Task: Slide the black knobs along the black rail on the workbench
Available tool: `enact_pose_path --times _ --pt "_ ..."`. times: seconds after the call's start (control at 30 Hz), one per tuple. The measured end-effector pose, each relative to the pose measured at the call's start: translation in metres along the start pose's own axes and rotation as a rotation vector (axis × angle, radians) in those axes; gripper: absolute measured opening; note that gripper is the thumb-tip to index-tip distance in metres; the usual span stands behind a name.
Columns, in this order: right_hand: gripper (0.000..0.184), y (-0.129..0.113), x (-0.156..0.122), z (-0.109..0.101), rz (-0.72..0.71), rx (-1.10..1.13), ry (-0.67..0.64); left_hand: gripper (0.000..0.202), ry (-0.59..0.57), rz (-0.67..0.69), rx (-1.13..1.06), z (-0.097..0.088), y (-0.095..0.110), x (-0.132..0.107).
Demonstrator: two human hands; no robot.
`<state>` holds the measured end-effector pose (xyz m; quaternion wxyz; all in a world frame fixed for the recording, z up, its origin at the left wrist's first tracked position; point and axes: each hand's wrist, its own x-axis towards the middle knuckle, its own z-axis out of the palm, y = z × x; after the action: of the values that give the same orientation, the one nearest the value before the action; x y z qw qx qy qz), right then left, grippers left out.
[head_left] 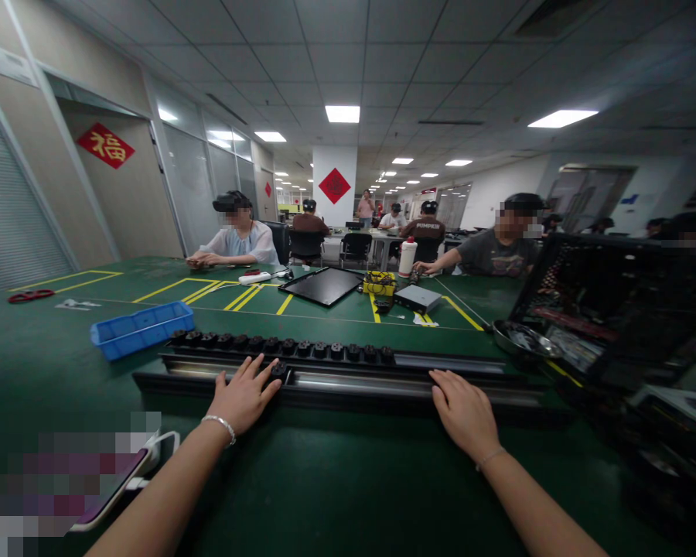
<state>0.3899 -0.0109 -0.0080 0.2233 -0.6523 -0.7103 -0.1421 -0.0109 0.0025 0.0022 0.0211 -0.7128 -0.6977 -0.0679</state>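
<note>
A long black rail (pixel 348 383) lies across the green table in front of me. A row of several black knob-like parts (pixel 284 346) runs along its far side. My left hand (pixel 242 396) rests flat on the rail's left part, fingers spread, fingertips touching one black part. My right hand (pixel 462 410) lies flat on the rail further right, fingers stretched out. Neither hand holds anything.
A blue bin (pixel 141 329) sits at the left. A phone (pixel 113 487) lies near my left forearm. A metal bowl (pixel 525 339) and an open black computer case (pixel 620 305) stand at the right. Other people sit at the far side with a black panel (pixel 323 285) and a white bottle (pixel 407 257).
</note>
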Motion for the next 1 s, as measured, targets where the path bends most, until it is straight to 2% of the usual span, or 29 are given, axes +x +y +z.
enact_pose_path --times 0.67,1.0 --pt "0.04 0.0021 0.0005 0.002 -0.007 -0.003 0.003 0.052 -0.019 -0.006 0.001 -0.0051 0.0035 -0.0014" --pt "0.039 -0.0005 0.0 -0.0011 -0.003 -0.001 0.015 0.051 0.004 -0.01 0.012 -0.0014 0.0031 -0.0022"
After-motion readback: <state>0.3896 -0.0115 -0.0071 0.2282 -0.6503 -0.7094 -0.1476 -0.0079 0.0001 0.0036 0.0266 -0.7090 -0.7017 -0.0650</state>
